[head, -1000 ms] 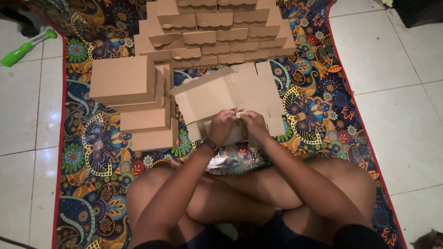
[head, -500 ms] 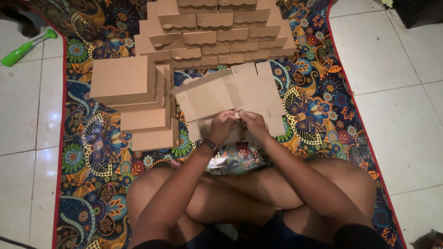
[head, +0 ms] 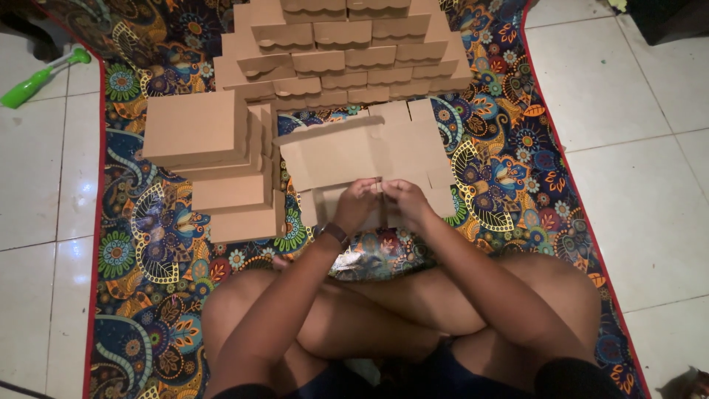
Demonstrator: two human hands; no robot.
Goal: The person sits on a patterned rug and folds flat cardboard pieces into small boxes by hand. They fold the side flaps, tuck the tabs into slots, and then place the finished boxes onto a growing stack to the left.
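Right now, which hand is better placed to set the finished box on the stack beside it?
Left. The left hand grips the cardboard sheet on the side nearest the stack of boxes. The right hand would have to cross over.

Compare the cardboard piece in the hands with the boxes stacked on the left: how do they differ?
The cardboard piece is an unfolded sheet with its flaps spread out; the stacked boxes are folded shut into closed blocks. The sheet lies alone on the patterned mat, gripped at its near edge by the left hand and the right hand; the boxes sit piled several high, untouched. The sheet covers a wider area than any one box. Both are plain brown cardboard.
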